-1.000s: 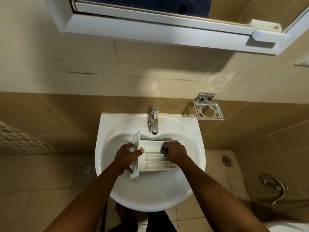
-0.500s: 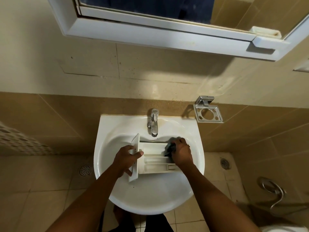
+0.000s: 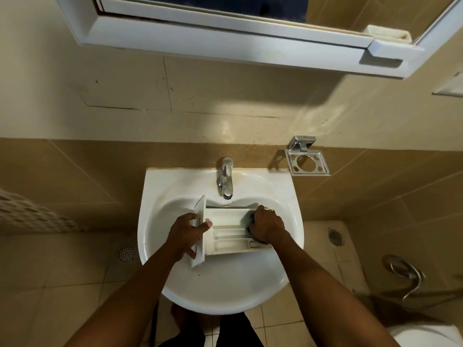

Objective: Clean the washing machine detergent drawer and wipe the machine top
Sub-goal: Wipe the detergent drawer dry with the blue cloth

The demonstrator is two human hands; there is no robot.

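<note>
1. Found just in front of the tap [image 3: 226, 181], lying across the bowl of the sink [image 3: 150, 221]: the drawer [image 3: 230, 234], open side up, front panel to the left of the tap.
2. Clamped at that front panel by the left grip [image 3: 186, 234], thumb hooked over the panel onto the drawer. Scrubbed at the end to the right of the tap by the right grip [image 3: 266, 225], curled round a dark pad [image 3: 250, 222].
3. Likely slip: wet plastic under hard scrubbing could twist out of the left grip and drop into the bowl.
4. Possible snapped dividers inside the drawer if shoved sideways too hard.
5. Possible knock of knuckles or the drawer's back edge against the spout, close behind.
6. Tight toward the tap and against the bowl wall to its right. Open on the near side of the bowl, away from the tap, with room to draw the drawer back.
7. Cannot tell whether the tap is running.
</note>
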